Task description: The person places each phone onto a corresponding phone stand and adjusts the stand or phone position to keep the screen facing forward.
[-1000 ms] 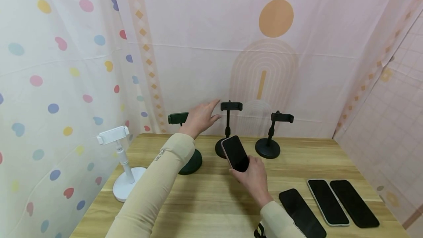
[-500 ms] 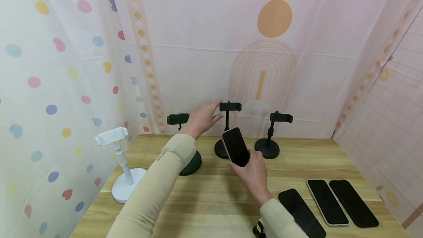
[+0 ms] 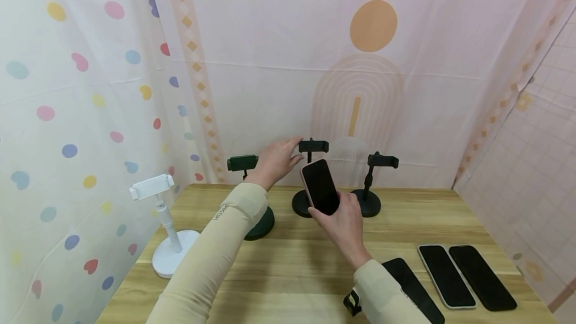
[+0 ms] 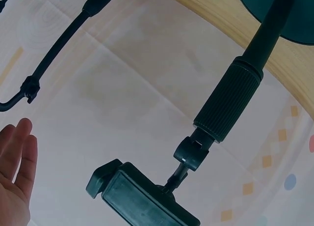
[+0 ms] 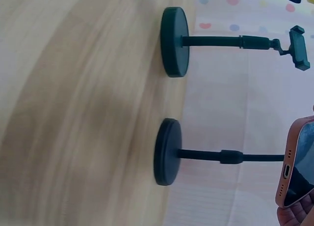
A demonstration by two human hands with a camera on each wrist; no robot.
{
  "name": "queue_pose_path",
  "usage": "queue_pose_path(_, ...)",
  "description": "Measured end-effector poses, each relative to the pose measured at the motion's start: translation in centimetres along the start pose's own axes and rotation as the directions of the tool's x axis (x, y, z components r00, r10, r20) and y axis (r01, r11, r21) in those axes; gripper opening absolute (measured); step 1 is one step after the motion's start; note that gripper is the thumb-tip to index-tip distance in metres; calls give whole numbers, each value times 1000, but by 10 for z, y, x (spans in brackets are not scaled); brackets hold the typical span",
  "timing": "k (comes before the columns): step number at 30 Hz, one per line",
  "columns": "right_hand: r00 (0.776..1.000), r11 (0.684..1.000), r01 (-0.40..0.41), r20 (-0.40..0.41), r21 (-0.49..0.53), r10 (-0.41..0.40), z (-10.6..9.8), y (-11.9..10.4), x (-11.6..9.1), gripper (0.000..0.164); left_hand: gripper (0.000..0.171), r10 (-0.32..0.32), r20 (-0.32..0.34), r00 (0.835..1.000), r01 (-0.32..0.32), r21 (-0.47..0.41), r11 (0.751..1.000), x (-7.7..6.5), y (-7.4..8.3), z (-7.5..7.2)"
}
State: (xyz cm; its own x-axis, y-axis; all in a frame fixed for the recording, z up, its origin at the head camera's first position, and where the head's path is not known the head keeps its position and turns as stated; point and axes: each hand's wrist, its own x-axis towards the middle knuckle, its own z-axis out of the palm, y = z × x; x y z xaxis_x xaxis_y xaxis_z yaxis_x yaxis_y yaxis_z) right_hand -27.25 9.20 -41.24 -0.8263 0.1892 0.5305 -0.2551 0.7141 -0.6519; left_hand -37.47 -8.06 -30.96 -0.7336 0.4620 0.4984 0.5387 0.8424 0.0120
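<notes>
In the head view my left hand (image 3: 274, 160) reaches out with fingers extended, its fingertips at the left end of the clamp on the middle black phone stand (image 3: 314, 147). Whether they touch it, I cannot tell. The left wrist view has the fingers (image 4: 22, 152) straight and spread, beside the green phone stand (image 4: 228, 100). My right hand (image 3: 345, 226) grips the lower end of a pink-edged smartphone (image 3: 319, 186), tilted with its dark screen towards me. The phone is in front of the middle stand's pole; its charging-port edge (image 5: 288, 162) shows in the right wrist view.
A white phone stand (image 3: 173, 249) stands at the left and another black stand (image 3: 368, 204) at the right. Three more smartphones lie at the table's right: one black (image 3: 414, 286) partly under the right sleeve, one white-edged (image 3: 445, 276), one black (image 3: 482, 276). Patterned curtains (image 3: 252, 89) hang behind.
My right hand has raised the smartphone and moved it towards the middle black stand. My left hand has shifted slightly right, its fingertips now at that stand's clamp.
</notes>
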Motion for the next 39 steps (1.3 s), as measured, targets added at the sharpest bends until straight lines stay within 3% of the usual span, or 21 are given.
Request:
queue_pose_path(15, 995, 994, -79, 67, 77, 74, -7, -24, 28, 76, 36, 54, -103, 993, -52, 21, 998, -2, 0, 3)
queue_pose_path(21, 991, 988, -112, 91, 105, 102, -8, -31, 40, 73, 30, 51, -111, 993, -50, 18, 999, -2, 1, 3)
queue_pose_path(32, 994, 980, -83, 88, 178, 68, -9, -36, 58, 62, 32, 90, -156, 984, -82, 56, 995, -3, 5, 6)
queue_pose_path(39, 989, 971, -117, 110, 207, 96, -10, -39, 65, 58, 37, 113, -175, 978, -107, 41, 993, -5, 8, 5)
